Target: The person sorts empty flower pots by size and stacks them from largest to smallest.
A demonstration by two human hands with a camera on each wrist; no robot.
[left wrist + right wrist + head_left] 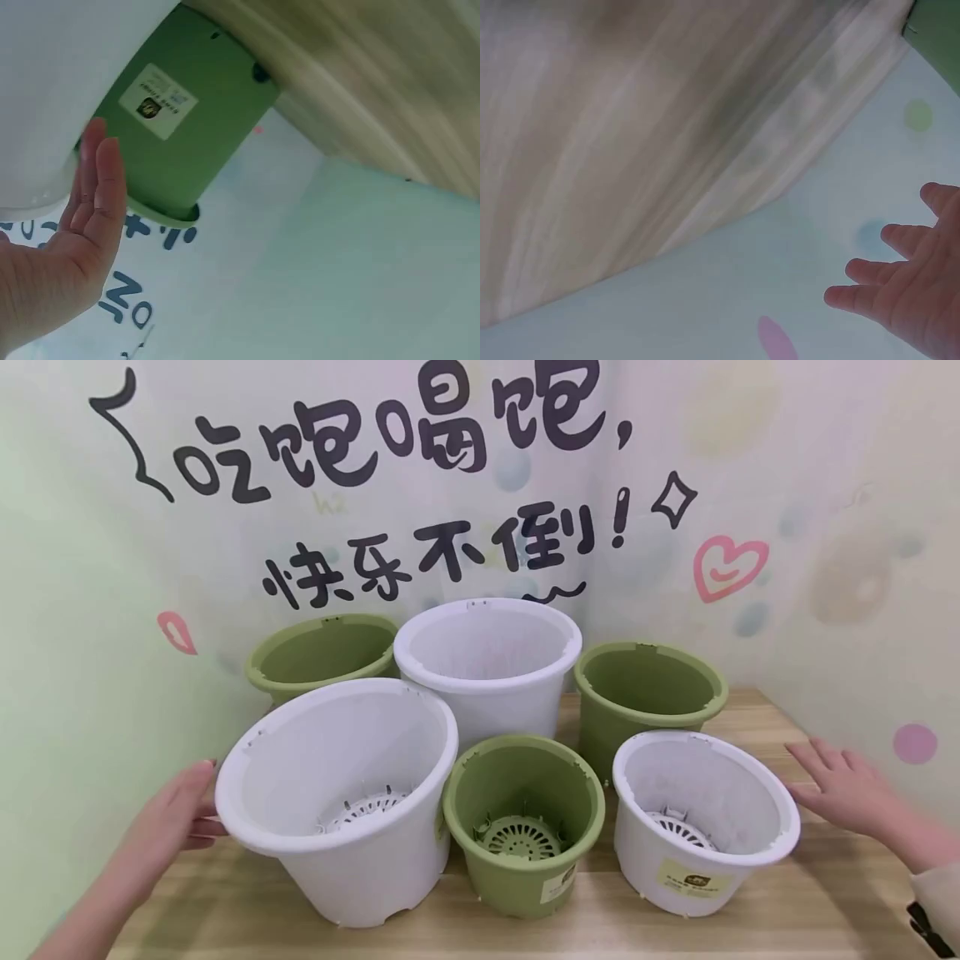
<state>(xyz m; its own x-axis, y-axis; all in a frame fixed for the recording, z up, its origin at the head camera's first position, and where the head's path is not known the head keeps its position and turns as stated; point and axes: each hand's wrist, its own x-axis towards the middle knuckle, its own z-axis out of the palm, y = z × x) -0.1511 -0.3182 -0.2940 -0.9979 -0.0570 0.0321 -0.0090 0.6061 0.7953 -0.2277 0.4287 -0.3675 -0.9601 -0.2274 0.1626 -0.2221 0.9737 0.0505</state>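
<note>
Beside the rim of a large white flowerpot (pixel 337 868), at its left, is my left hand (pixel 168 827), its fingers extended. The left wrist view shows that hand (pixel 86 240) close to the white pot (pixel 45 90); whether they touch I cannot tell. Behind the fingers there is a green pot (pixel 195 97) with a label. My right hand (pixel 862 797) holds nothing and is spread out to the right of a small white pot (pixel 645 860). In the right wrist view its fingers (pixel 862 296) are straight and apart.
A small green pot (pixel 498 889) stands between the two front white pots. Behind are a green pot (pixel 322 647) at left, a white pot (pixel 510 718) in the middle and another green pot (pixel 603 731) at right. The wooden table (pixel 585 935) meets patterned walls (pixel 840 610).
</note>
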